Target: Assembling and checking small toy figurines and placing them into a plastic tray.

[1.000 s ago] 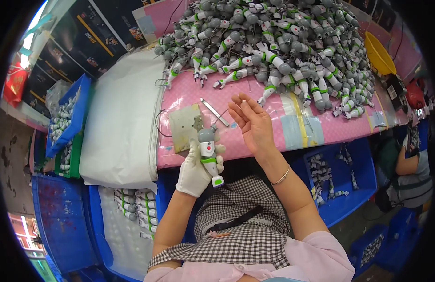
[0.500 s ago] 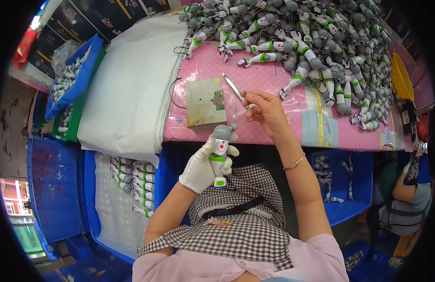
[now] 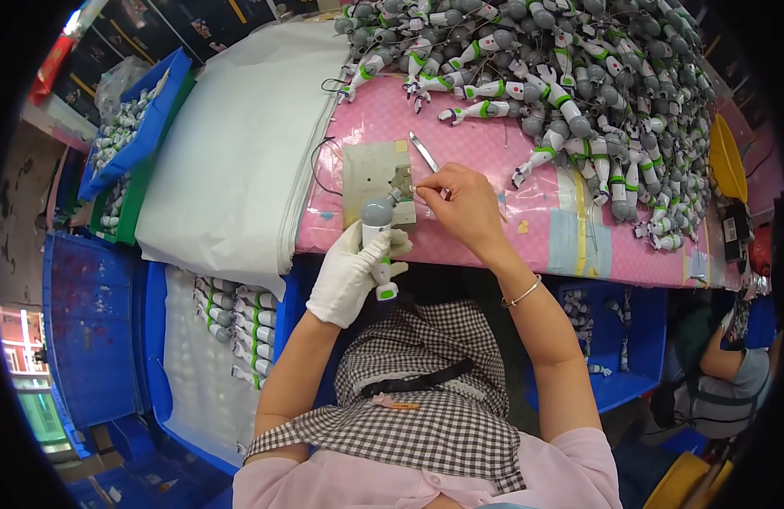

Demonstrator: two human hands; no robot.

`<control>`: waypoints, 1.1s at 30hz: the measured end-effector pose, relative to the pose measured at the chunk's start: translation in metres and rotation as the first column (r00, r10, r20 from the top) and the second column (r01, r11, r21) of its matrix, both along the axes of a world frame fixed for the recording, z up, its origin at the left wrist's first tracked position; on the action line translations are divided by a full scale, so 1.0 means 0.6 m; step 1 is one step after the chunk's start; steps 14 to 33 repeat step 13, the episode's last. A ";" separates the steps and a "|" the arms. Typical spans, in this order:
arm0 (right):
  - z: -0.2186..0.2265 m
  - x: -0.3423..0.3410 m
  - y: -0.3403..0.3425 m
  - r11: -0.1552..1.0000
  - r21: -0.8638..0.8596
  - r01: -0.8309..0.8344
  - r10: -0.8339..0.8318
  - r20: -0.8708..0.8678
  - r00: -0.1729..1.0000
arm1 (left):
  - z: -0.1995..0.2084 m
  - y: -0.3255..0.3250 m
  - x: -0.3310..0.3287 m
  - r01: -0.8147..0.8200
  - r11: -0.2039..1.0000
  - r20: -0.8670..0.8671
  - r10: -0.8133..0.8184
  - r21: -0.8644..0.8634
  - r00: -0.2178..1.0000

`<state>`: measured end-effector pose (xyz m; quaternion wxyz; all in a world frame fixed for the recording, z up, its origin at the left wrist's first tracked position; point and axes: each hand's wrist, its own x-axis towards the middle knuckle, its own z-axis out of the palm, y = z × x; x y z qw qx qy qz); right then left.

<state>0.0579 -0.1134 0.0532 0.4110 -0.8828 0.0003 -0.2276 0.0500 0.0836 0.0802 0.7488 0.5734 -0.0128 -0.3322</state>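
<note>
My left hand (image 3: pixel 348 276), in a white glove, is closed around a toy arm (image 3: pixel 376 214) in white, grey and green. The grey ball end of the toy arm points up and away from me, toward a small metal box (image 3: pixel 373 165) with a fixture on its top. My bare right hand (image 3: pixel 460 204) pinches something small beside that fixture, just past the ball end. It may be the wire end from the toy arm, but it is too small to be sure. A pair of tweezers (image 3: pixel 423 151) lies on the pink table cover behind my right hand.
A large heap of toy arms (image 3: pixel 595 93) covers the table's far right. White sheeting (image 3: pixel 239 144) lies at left. Blue bins (image 3: pixel 621 348) holding parts stand below the table edge. Stacked crates (image 3: pixel 146 127) are at far left, and another person (image 3: pixel 731 365) sits at right.
My left hand has turned the toy arm and moved it left and up, toward the metal box. My right hand has come down closer to the fixture.
</note>
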 end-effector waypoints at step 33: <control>0.031 0.019 -0.023 0.957 -0.223 -0.186 0.181 -0.046 0.982 | -0.004 -0.012 0.018 -0.036 0.998 -0.057 0.033 -0.054 0.998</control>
